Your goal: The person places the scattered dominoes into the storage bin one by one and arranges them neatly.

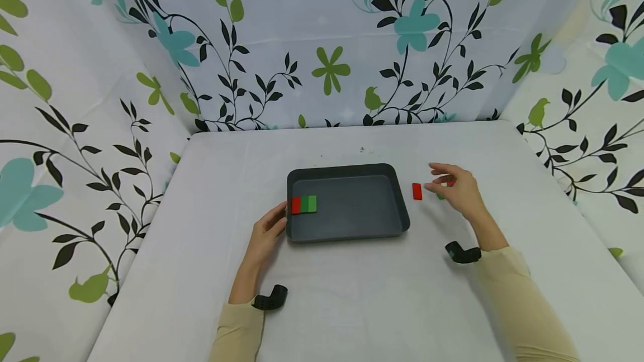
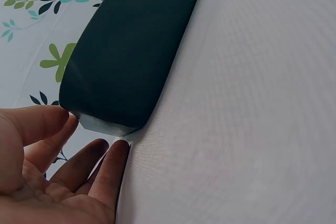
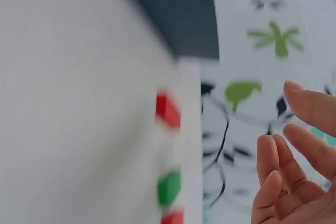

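Observation:
A dark grey rectangular tray [image 1: 352, 232] lies on the white table. Inside it, against the left wall, a red block [image 1: 296, 205] and two green blocks [image 1: 308, 204] form a row, side by side. My left hand [image 1: 265, 232] rests at the tray's left end, its fingertips touching the outer wall. To the right of the tray, my right hand [image 1: 460, 191] hovers with loosely bent fingers and nothing in its grasp. Just left of its fingertips lies a red block [image 1: 417, 191]. Partly hidden beneath the hand are a green block [image 3: 169, 188] and another red block [image 3: 173, 217].
A white cloth [image 1: 322, 300] covers the table. Patterned curtains [image 1: 322, 32] with leaves and flowers hang behind the table and at both sides. Small dark specks [image 1: 362, 149] mark the cloth beyond the tray.

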The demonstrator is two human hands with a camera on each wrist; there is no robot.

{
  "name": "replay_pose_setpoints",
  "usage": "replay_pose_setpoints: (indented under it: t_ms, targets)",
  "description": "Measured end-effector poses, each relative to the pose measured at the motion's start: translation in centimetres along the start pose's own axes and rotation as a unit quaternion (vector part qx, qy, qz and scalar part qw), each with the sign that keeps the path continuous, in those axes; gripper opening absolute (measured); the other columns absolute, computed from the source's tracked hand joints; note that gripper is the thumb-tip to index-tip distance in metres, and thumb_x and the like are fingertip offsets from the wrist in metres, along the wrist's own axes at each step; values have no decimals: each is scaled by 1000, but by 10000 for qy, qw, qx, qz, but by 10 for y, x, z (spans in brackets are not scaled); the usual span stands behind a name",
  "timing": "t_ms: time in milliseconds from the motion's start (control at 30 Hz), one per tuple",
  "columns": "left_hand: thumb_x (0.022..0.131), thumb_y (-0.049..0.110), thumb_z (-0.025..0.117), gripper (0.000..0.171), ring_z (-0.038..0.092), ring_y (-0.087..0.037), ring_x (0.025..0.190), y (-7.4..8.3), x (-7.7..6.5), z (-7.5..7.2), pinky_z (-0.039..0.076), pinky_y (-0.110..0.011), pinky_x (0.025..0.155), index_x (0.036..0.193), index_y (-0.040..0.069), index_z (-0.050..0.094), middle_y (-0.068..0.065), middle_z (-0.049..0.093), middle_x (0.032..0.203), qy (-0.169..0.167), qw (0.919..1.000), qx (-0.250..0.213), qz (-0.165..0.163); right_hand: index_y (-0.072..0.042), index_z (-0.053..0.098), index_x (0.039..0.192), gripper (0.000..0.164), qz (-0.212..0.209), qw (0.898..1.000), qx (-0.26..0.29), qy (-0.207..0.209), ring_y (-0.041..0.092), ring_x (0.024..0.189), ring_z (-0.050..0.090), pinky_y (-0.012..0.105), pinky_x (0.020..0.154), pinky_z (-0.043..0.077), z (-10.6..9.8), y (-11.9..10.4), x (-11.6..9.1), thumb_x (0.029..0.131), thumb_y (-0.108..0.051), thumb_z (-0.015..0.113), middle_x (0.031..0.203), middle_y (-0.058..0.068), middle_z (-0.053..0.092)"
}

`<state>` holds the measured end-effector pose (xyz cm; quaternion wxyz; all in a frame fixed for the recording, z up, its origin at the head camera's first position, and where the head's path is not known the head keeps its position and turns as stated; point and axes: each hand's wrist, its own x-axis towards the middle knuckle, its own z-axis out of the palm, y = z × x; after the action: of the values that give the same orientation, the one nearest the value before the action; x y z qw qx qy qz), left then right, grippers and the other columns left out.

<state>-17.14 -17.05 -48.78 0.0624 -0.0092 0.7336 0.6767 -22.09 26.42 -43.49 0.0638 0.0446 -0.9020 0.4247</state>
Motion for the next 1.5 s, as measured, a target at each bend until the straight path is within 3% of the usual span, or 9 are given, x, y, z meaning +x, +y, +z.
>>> replay_pose_setpoints:
  t_ms: [133, 267, 367, 467, 667, 900, 1167, 1500]
  targets:
    - [102, 7, 50, 46, 33, -26, 145, -2, -1, -2, 41, -18, 103, 147, 6, 43, -14, 37, 155, -16, 10000, -62, -10, -5, 50, 142, 55, 627, 9978, -216, -52, 32, 108, 56, 9, 68, 44, -28, 33, -4, 93, -24, 68, 134, 24, 55]
    - [102, 7, 49, 46, 33, -27, 145, -4, -2, -3, 38, -28, 110, 147, 6, 43, -14, 37, 155, 1, 10000, -29, -30, -4, 45, 145, 59, 1059, 9934, -324, -286, 30, 111, 52, 24, 78, 48, -44, 59, -7, 94, -24, 67, 139, 26, 50]
    - [102, 7, 49, 46, 33, -27, 145, -4, -3, -3, 39, -27, 110, 147, 6, 43, -14, 37, 155, 7, 10000, -19, -33, -2, 43, 145, 63, 1264, 9903, -312, -480, 34, 114, 51, 39, 85, 47, -49, 72, -8, 92, -22, 69, 140, 28, 47]
    - [102, 7, 50, 45, 33, -26, 145, -5, -3, -3, 40, -21, 106, 147, 6, 43, -14, 38, 155, 9, 10000, -33, -17, 0, 43, 145, 65, 1366, 9881, -297, -646, 35, 115, 50, 37, 85, 46, -52, 80, -8, 89, -19, 71, 141, 29, 45]
    - [101, 7, 50, 46, 34, -26, 145, -5, -2, -2, 41, -17, 103, 147, 7, 44, -14, 39, 154, 5, 10000, -53, -14, 0, 44, 144, 67, 1456, 9844, -396, -907, 29, 110, 48, 17, 75, 41, -56, 89, -7, 87, -19, 73, 140, 27, 45]
    - [102, 7, 50, 45, 34, -27, 144, -5, -2, -2, 41, -18, 104, 147, 7, 44, -15, 39, 154, -14, 10000, -59, 12, 1, 44, 143, 67, 1530, 9825, -402, -985, 25, 106, 46, 15, 72, 41, -58, 94, -8, 85, -17, 73, 131, 24, 50]
    - [102, 7, 50, 46, 33, -26, 145, -5, -1, -2, 41, -10, 96, 147, 7, 44, -14, 38, 155, -33, 9999, -99, 5, 3, 45, 141, 67, 1570, 9810, -421, -1064, 29, 106, 45, 29, 79, 40, -59, 97, -7, 84, -16, 75, 123, 24, 50]
    - [102, 9, 50, 45, 34, -26, 145, -2, -1, -1, 40, -23, 107, 147, 8, 44, -14, 38, 154, -6, 10000, -7, -33, 4, 48, 138, 61, 1505, 9820, -538, -1003, 35, 108, 46, 42, 87, 41, -56, 99, -7, 85, -14, 72, 122, 27, 51]
